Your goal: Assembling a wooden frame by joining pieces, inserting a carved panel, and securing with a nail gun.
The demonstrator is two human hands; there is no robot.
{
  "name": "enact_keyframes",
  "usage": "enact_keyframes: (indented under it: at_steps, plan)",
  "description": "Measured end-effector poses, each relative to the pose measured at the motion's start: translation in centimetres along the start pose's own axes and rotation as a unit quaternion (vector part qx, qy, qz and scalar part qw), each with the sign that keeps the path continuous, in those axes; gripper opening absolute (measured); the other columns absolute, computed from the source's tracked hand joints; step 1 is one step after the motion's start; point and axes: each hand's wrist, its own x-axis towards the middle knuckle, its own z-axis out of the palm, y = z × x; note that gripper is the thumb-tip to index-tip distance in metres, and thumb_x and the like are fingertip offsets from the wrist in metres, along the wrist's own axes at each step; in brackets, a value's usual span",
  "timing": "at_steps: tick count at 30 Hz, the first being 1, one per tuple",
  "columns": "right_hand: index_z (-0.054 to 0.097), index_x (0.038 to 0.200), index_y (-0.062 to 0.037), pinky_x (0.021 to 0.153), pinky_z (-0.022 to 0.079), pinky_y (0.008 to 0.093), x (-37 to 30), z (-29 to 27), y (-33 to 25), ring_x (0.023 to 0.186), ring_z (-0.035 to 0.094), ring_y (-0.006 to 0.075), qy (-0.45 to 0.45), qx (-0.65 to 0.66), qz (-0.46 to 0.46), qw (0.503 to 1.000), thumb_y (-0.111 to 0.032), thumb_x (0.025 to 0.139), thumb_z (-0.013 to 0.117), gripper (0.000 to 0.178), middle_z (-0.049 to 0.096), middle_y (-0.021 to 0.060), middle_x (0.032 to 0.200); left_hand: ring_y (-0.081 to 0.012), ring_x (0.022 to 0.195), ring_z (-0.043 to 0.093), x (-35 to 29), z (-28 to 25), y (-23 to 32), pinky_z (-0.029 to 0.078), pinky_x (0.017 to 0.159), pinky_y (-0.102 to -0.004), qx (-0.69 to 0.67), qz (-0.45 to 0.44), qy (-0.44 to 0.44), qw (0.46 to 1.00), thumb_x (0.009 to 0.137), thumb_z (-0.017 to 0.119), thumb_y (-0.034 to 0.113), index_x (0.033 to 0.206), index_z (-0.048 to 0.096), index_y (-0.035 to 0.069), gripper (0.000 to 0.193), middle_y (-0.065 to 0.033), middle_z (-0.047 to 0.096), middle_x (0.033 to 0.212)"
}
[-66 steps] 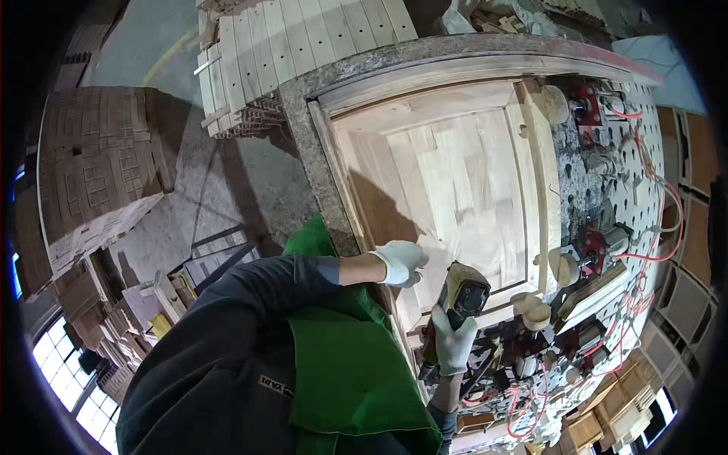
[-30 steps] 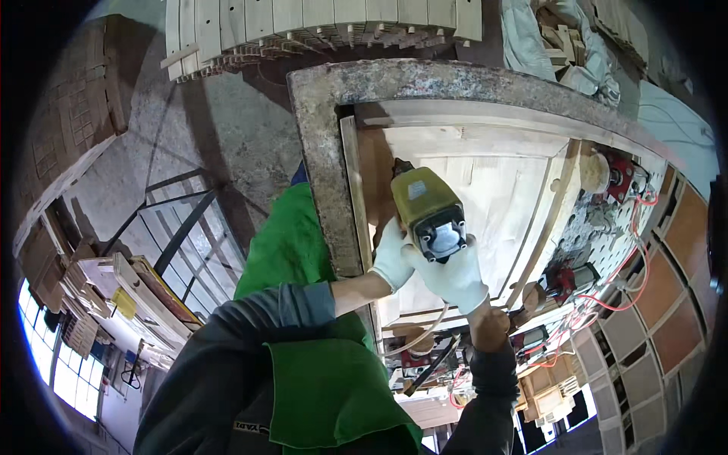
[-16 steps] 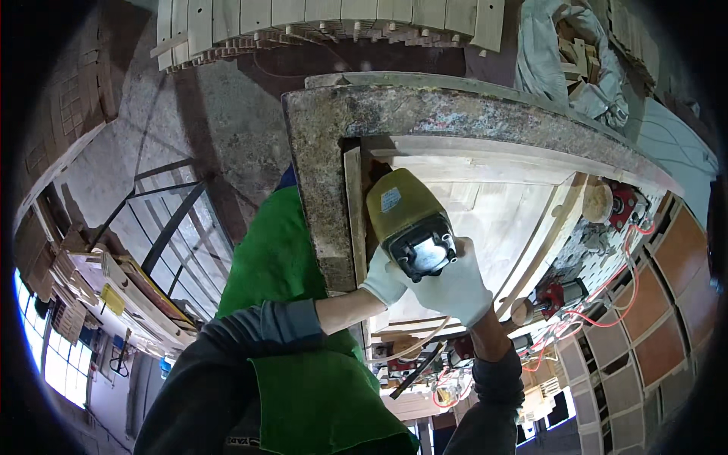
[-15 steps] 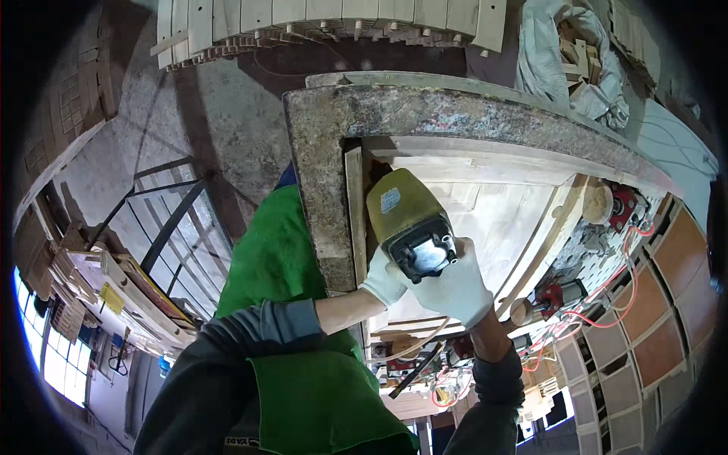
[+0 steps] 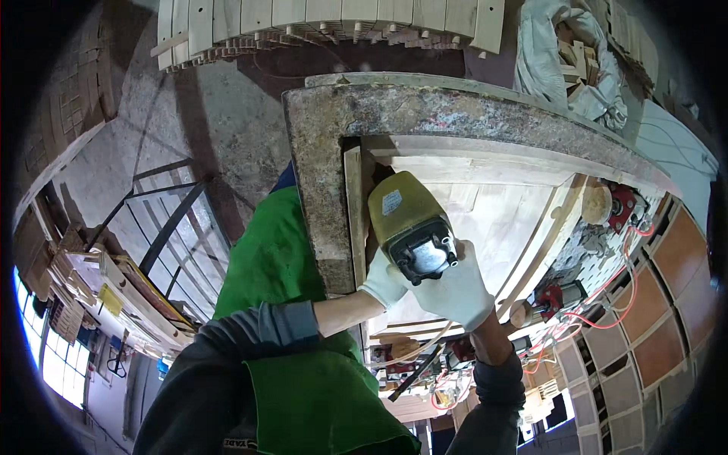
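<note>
Both my hands, in white gloves, are closed around a handheld tool with a rounded olive-yellow casing point(image 5: 402, 201), a small pale label and a black end bearing a shiny plate. I cannot tell its exact kind. My left hand point(image 5: 385, 279) grips the left side of the black end, its fingers partly hidden. My right hand point(image 5: 459, 292) wraps the other side, close to two small round fittings. Beneath the tool lies a pale wooden panel point(image 5: 497, 208) with raised edge strips, set inside a worn metal frame point(image 5: 315, 174). The tool hides part of the panel's left edge.
Red clamps point(image 5: 622, 205) with round wooden pads line the panel's right side, with red air hoses point(image 5: 607, 322) beside them. A beige hose point(image 5: 413, 353) runs below my hands. Slatted wood point(image 5: 326, 11) stands beyond the frame, and a white sack point(image 5: 542, 49) holds wood offcuts.
Hardly anything differs. The tool and both my hands stay in nearly the same place, with only a very slight shift.
</note>
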Motion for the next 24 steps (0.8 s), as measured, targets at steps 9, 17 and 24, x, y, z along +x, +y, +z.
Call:
enact_keyframes:
  at_steps: [9, 17, 24]
  plan:
    - [0.062, 0.108, 0.0024, 0.074, 0.044, 0.0315, -1.7, 0.6, -0.1, 0.070, 0.063, 0.0185, 0.060, 0.089, 0.024, 0.994, -0.022, 0.081, 0.081, 0.041, 0.073, 0.0059, 0.087, -0.0176, 0.121, 0.063, -0.7, -0.4, -0.2, 0.049, 0.112, -0.0292, 0.235, 0.011, 0.003, 0.972, 0.090, 0.071, 0.004, 0.144, 0.049, 0.010, 0.058, -0.0060, 0.063, 0.136]
    - [0.065, 0.104, 0.0004, 0.083, 0.043, 0.0329, -1.9, 0.8, 0.5, 0.073, 0.061, 0.0178, 0.040, 0.019, 0.025, 0.999, -0.028, 0.082, 0.085, 0.041, 0.072, 0.0019, 0.090, -0.0187, 0.123, 0.063, -1.0, 0.5, -0.1, 0.048, 0.113, -0.0307, 0.165, -0.028, -0.012, 0.986, 0.092, 0.071, 0.005, 0.147, 0.045, 0.011, 0.061, -0.0050, 0.062, 0.138]
    - [0.068, 0.102, -0.0032, 0.085, 0.042, 0.0343, -2.6, 1.6, 1.9, 0.071, 0.060, 0.0184, 0.063, 0.010, 0.004, 0.998, -0.034, 0.084, 0.083, 0.039, 0.072, -0.0005, 0.085, -0.0186, 0.122, 0.063, -0.7, -0.9, -0.5, 0.048, 0.113, -0.0311, 0.018, -0.024, -0.104, 0.994, 0.097, 0.065, 0.005, 0.145, 0.045, 0.012, 0.053, -0.0061, 0.062, 0.137]
